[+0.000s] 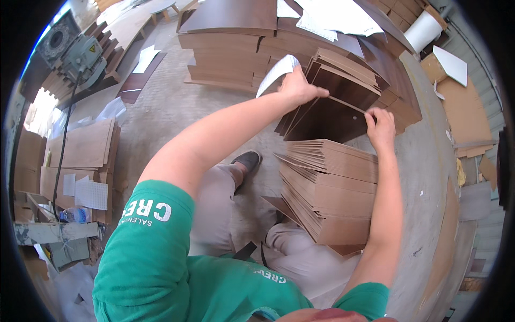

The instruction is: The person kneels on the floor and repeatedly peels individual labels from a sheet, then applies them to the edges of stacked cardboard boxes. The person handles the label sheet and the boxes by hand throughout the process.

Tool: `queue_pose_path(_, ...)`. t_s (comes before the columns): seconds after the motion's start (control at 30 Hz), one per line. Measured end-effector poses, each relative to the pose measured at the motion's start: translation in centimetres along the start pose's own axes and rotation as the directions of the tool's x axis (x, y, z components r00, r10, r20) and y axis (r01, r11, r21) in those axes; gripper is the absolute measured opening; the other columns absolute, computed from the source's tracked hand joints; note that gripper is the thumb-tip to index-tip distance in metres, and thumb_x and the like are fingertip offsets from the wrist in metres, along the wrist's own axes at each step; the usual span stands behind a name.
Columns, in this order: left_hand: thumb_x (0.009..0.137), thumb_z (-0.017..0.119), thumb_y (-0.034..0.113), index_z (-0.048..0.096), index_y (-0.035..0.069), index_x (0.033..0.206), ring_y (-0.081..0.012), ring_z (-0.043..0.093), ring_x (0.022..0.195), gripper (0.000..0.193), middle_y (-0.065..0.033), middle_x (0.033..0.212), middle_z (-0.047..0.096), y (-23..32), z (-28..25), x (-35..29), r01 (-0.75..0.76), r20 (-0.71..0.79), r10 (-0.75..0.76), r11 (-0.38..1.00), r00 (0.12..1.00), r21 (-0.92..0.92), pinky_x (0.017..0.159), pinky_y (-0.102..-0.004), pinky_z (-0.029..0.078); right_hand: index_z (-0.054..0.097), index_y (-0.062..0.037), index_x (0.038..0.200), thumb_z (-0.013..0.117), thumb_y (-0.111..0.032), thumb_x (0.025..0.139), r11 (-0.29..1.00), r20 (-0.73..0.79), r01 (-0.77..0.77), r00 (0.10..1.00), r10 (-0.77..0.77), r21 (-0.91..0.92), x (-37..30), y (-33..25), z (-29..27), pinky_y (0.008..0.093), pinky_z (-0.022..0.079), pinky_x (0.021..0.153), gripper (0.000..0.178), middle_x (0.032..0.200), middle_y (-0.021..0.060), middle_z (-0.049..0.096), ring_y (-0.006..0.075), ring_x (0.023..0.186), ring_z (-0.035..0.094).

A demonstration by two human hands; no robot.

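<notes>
A dark brown panel (324, 121) stands on edge in front of me, tilted, at the near face of a row of similar upright boards (346, 67). At its right top corner, my right hand (382, 126) is closed with the edge pinched between thumb and fingers. My left hand (300, 88) is closed on a curled white paper sheet (279, 72), its thumb lying along the panel's upper left edge; the fingertips behind are hidden. Just below the panel, nearer my legs, a fanned pile of brown boards (332, 188) rests beside my right forearm.
Stacked brown boards (225, 59) stand at the back, with loose white papers (343, 19) on top. At the left are a grey motor (80, 56), a dark cable (65, 129), more boards (80, 145) and a plastic bottle (75, 215). Cardboard (466, 112) lines the right wall.
</notes>
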State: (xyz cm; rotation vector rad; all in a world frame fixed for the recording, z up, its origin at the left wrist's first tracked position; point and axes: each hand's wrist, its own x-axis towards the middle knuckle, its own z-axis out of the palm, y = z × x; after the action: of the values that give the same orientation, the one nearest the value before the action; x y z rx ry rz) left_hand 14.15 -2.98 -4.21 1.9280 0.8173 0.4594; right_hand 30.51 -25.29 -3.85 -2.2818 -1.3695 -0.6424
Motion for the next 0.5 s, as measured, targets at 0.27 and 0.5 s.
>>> queue_pose_path(0.27, 0.081, 0.071, 0.023, 0.070, 0.002, 0.104, -0.0271, 0.068, 0.091, 0.031, -0.0186, 0.095, 0.070, -1.2, -3.5, -6.1, -0.342, -0.179, 0.309, 0.918, 0.934, -0.200, 0.084, -0.0337, 0.051, 0.068, -0.0013, 0.084, 0.069, -0.017, 0.079, 0.920, 0.420, -0.276, 0.896, 0.142, 0.278, -0.9, -8.4, -7.9, 0.0352, 0.052, 0.064, 0.017, 0.073, 0.0158, 0.067, 0.0251, 0.067, 0.066)
queue_pose_path(0.5, 0.086, 0.058, 0.003, 0.070, 0.004, 0.103, -0.0275, 0.068, 0.080, 0.020, -0.0184, 0.090, 0.069, -0.4, -5.4, -8.7, -0.624, -0.203, 0.592, 0.760, 0.780, -0.181, 0.074, -0.0330, 0.053, 0.065, -0.0024, 0.096, 0.070, -0.016, 0.082, 0.894, 0.105, -0.025, 0.994, -0.025, 0.447, -3.1, -12.6, -4.3, 0.0356, 0.052, 0.066, 0.021, 0.083, 0.0142, 0.066, 0.0259, 0.072, 0.064)
